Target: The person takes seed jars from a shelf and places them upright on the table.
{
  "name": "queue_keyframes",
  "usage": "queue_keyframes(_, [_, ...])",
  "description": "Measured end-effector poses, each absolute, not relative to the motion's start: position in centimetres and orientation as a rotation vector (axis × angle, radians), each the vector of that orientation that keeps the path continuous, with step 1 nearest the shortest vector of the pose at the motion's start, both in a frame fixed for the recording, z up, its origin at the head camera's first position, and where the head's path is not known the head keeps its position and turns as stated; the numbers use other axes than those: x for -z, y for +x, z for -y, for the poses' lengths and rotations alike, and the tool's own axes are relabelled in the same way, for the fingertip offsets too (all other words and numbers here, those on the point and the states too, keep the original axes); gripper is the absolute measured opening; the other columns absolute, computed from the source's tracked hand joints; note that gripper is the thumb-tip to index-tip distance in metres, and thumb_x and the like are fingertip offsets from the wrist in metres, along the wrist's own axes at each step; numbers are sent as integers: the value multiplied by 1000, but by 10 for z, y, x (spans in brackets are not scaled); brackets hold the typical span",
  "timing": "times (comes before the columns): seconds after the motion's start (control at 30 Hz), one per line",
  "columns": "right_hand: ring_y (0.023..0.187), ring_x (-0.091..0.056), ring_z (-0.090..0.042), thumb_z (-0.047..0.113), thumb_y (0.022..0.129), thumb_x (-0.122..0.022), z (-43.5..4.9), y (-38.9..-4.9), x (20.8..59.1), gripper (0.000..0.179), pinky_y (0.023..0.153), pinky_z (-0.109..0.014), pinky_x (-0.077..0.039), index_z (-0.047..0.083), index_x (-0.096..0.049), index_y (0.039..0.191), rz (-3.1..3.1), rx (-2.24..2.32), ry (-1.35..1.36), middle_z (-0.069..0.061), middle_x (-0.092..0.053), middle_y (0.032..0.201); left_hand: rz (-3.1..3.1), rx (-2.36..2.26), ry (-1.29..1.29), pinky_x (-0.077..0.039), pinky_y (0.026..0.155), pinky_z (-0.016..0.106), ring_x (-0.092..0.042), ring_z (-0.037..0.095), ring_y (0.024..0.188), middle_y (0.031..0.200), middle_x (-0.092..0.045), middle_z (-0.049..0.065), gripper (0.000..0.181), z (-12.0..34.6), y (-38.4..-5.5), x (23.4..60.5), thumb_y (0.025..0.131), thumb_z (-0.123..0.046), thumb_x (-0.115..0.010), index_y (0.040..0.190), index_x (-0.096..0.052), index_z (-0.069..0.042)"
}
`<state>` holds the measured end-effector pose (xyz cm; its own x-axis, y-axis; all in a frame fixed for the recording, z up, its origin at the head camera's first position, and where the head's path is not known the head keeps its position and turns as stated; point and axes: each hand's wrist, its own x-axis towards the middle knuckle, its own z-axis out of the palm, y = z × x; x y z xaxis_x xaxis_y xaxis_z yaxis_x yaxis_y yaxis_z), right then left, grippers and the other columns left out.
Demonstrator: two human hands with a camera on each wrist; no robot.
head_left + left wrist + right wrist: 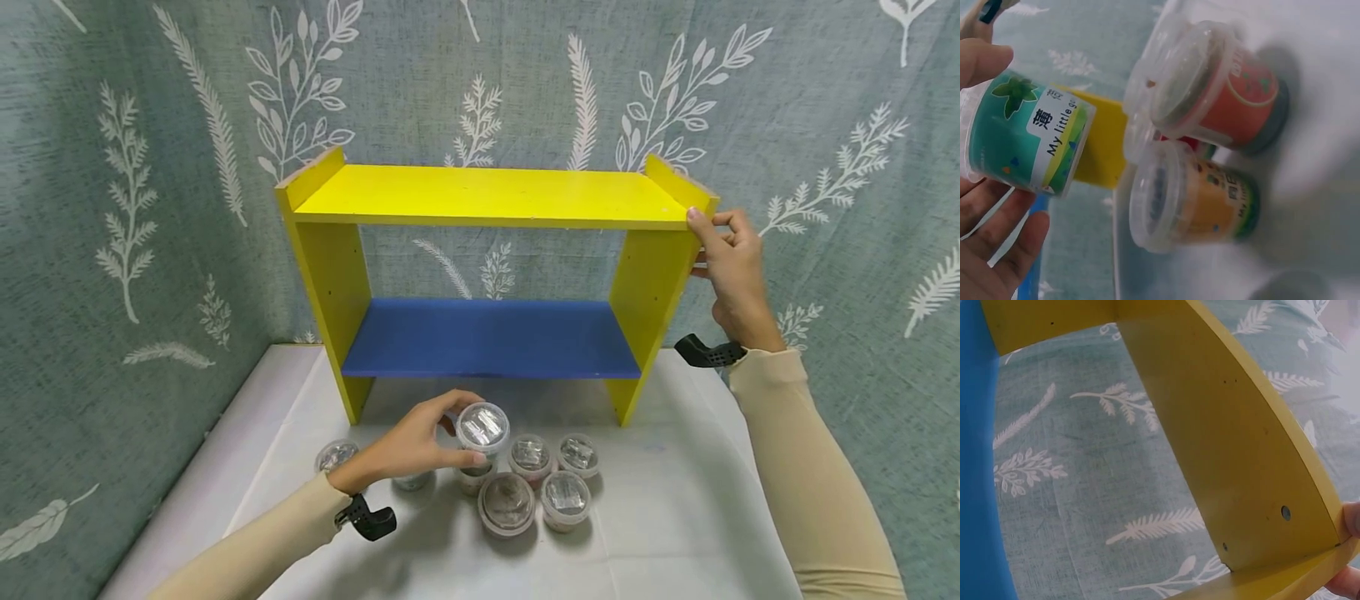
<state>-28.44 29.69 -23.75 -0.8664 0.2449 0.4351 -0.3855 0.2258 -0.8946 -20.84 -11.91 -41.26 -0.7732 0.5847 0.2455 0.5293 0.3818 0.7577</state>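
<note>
My left hand (420,442) holds a clear-lidded plastic cup (483,427) above the cluster of cups on the table. In the left wrist view this cup (1032,137) has a teal label with a green leaf, and thumb and fingers span its sides. Below it stand a red-labelled cup (1244,94) and an orange-labelled cup (1210,197), both lidded. At the upper right corner of a yellow and blue shelf (487,196), my right hand (735,271) grips the side panel, thumb in front and fingers behind. Its fingertips (1352,519) show at the right wrist view's edge.
A blue lower board (491,337) spans the shelf between its yellow side panels. Several lidded cups stand in front, among them a wider one (507,504); another cup (336,455) is partly behind the left forearm. Patterned green cloth (480,100) hangs behind the white-covered table (675,517).
</note>
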Motion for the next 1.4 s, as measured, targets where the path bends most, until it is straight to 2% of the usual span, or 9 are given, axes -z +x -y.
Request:
queue_keyframes(0.13, [85,-62,-18,49,98,-67,-297,-284,238,30,72,-29,-51,23,-57,110,2014,-1685,126,-7,-52,103,-2562,-1372,1029,-51,90,42,-59,13,103,116,-64,-11,68,124,-204,416,81,-42,-88,139,-56,-27])
queue_keyframes(0.37, [83,-61,-18,48,98,-68,-299,-282,239,30,72,-29,-50,22,-58,110,1989,-1705,129,-7,-51,102,-2589,-1358,1112,-52,89,40,-60,12,105,120,-65,-11,68,130,-197,421,79,-38,-90,137,-58,-20])
queue_keyframes(0.47, [85,-61,-19,49,97,-68,-299,-282,238,31,73,-29,-50,22,-58,111,1991,-1701,122,-7,-52,102,-2603,-1353,1110,-52,88,38,-60,12,105,120,-65,-11,68,134,-195,421,79,-39,-90,136,-59,-20])
queue_keyframes(0.77, [87,-62,-19,50,97,-67,-298,-281,238,33,74,-30,-50,22,-57,112,2001,-1697,131,-7,-52,103,-2645,-1292,1104,-53,90,41,-61,11,100,115,-65,-13,66,150,-181,428,81,-43,-88,136,-59,-23])
queue_keyframes(0.97, [86,-61,-19,48,98,-68,-297,-281,239,32,75,-32,-50,21,-57,112,1992,-1720,137,-7,-52,102,-2683,-1258,1093,-52,95,47,-62,8,105,118,-64,-18,69,158,-172,433,78,-47,-89,136,-58,-25])
queue_keyframes(1.23, [86,-63,-18,49,98,-67,-296,-282,237,32,73,-29,-51,23,-57,113,2006,-1703,129,-6,-54,106,-2746,-1230,1094,-53,95,46,-62,8,106,121,-64,-18,70,167,-161,445,77,-48,-90,134,-60,-20])
queue_keyframes(1.4, [85,-62,-17,49,98,-67,-296,-282,238,31,71,-27,-51,23,-58,112,1997,-1701,124,-6,-54,105,-2776,-1181,1102,-53,95,47,-62,9,108,122,-62,-19,68,170,-156,450,76,-51,-90,131,-61,-24])
